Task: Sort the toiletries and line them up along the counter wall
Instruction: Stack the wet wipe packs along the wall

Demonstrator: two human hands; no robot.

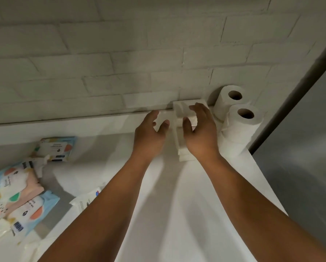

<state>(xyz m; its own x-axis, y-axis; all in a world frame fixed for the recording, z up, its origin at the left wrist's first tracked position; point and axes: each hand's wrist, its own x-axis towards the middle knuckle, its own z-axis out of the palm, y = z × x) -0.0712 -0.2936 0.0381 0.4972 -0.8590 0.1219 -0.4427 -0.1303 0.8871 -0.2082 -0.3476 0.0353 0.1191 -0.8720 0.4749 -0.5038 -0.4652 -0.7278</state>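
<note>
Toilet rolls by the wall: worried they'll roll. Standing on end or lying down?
Standing on end: the toilet rolls show open core holes on top, their sides running down to the counter.
</note>
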